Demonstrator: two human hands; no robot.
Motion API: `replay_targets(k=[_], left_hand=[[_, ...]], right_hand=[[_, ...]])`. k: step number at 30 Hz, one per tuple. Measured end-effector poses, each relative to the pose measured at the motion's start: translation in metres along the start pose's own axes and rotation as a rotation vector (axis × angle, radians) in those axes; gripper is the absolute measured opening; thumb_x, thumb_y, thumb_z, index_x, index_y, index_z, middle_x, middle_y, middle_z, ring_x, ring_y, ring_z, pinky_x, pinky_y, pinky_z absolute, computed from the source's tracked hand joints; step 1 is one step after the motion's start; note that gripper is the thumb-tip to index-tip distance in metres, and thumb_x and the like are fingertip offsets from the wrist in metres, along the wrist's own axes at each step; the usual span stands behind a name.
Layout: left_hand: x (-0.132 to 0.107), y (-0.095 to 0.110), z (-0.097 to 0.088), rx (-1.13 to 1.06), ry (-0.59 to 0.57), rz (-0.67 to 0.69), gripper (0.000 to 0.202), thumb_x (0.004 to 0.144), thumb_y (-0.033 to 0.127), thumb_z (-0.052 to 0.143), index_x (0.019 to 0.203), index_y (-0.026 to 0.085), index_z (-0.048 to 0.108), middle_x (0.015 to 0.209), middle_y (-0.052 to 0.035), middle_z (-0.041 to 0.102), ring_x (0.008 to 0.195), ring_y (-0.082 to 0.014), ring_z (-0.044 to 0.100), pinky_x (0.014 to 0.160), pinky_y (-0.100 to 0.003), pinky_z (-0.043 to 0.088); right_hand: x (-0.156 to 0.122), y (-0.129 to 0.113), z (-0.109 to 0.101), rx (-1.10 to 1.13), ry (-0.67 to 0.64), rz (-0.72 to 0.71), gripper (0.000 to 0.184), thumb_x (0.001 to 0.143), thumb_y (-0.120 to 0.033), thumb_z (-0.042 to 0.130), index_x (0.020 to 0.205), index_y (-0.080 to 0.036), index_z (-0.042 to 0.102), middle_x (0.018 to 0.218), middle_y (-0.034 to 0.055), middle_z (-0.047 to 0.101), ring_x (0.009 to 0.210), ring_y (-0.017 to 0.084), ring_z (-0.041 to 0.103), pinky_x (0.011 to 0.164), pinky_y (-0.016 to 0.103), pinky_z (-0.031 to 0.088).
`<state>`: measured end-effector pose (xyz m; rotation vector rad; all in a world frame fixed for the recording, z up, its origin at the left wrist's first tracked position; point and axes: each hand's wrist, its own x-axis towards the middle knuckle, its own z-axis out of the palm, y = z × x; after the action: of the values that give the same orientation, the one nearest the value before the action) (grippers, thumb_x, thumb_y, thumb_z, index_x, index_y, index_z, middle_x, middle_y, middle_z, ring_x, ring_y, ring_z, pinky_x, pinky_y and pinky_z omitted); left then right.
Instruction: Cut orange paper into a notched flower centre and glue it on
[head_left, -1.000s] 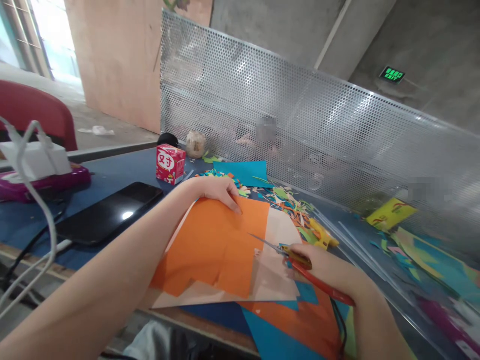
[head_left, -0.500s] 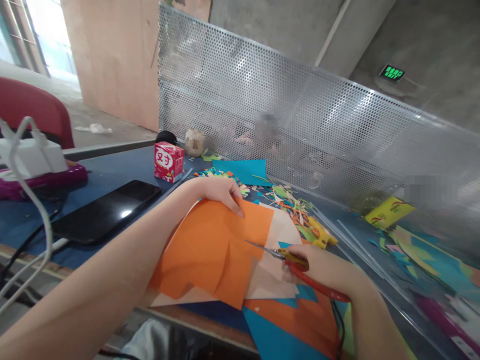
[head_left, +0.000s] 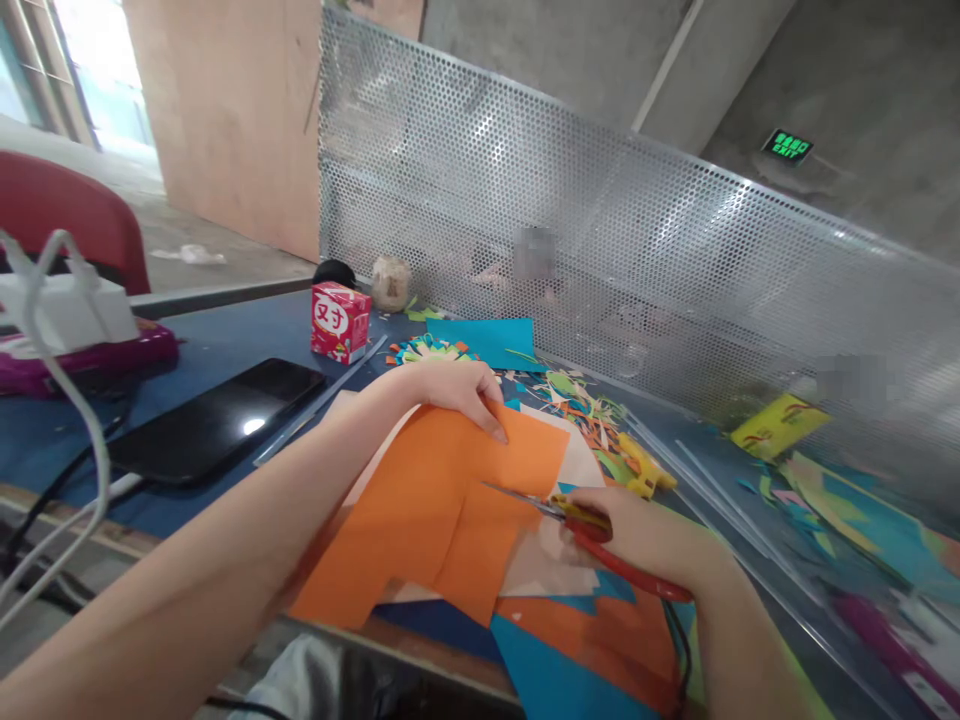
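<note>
The orange sheet point(head_left: 412, 490) lies over the tabletop point(head_left: 232, 325), left of the right hand point(head_left: 619, 520), which grips the scissors point(head_left: 550, 509) pointing leftward across it (tips nearer the left hand point(head_left: 465, 388), which pinches its far edge).

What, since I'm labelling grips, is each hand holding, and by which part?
The left hand holds the orange paper near its far edge; the right hand holds the scissors by the handle end.
</note>
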<state>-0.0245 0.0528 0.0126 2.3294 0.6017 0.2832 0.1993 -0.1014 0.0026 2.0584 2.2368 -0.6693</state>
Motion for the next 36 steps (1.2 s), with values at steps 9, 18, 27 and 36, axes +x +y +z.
replay_targets(k=[9, 18, 27, 36], left_hand=[[0.0, 0.011, 0.006, -0.028, 0.068, 0.082, 0.025, 0.06, 0.038, 0.068, 0.069, 0.016, 0.072, 0.055, 0.0016, 0.06, 0.05, -0.0086, 0.048, 0.043, -0.019, 0.029], [0.0, 0.011, 0.007, -0.011, 0.066, 0.089, 0.027, 0.06, 0.042, 0.069, 0.065, 0.015, 0.072, 0.051, 0.0019, 0.057, 0.046, -0.0078, 0.046, 0.04, -0.018, 0.027], [0.002, -0.024, -0.004, -0.271, 0.413, -0.03, 0.031, 0.058, 0.045, 0.069, 0.064, 0.014, 0.068, 0.055, -0.0016, 0.061, 0.045, -0.0107, 0.05, 0.039, -0.02, 0.033], [0.023, -0.015, 0.03, -0.547, 0.642, -0.008, 0.03, 0.055, 0.044, 0.071, 0.059, 0.015, 0.065, 0.061, -0.0017, 0.064, 0.055, -0.0143, 0.058, 0.046, -0.021, 0.041]], right_hand=[[0.004, 0.009, 0.004, 0.02, -0.005, -0.013, 0.029, 0.066, -0.05, 0.061, 0.069, -0.021, 0.054, 0.072, 0.0, 0.06, 0.065, 0.018, 0.054, 0.057, 0.025, 0.038], [0.008, 0.008, 0.004, -0.001, 0.052, -0.041, 0.033, 0.062, -0.048, 0.064, 0.058, -0.02, 0.048, 0.059, -0.0025, 0.048, 0.058, 0.014, 0.044, 0.049, 0.023, 0.032], [0.007, 0.019, -0.001, 0.315, 0.139, -0.15, 0.023, 0.072, -0.039, 0.058, 0.066, -0.02, 0.046, 0.065, -0.0026, 0.048, 0.057, 0.012, 0.046, 0.049, 0.023, 0.036], [0.054, 0.022, 0.013, 0.615, 0.736, -0.234, 0.033, 0.061, -0.048, 0.062, 0.068, -0.024, 0.04, 0.066, 0.0003, 0.055, 0.07, 0.02, 0.058, 0.064, 0.033, 0.049]])
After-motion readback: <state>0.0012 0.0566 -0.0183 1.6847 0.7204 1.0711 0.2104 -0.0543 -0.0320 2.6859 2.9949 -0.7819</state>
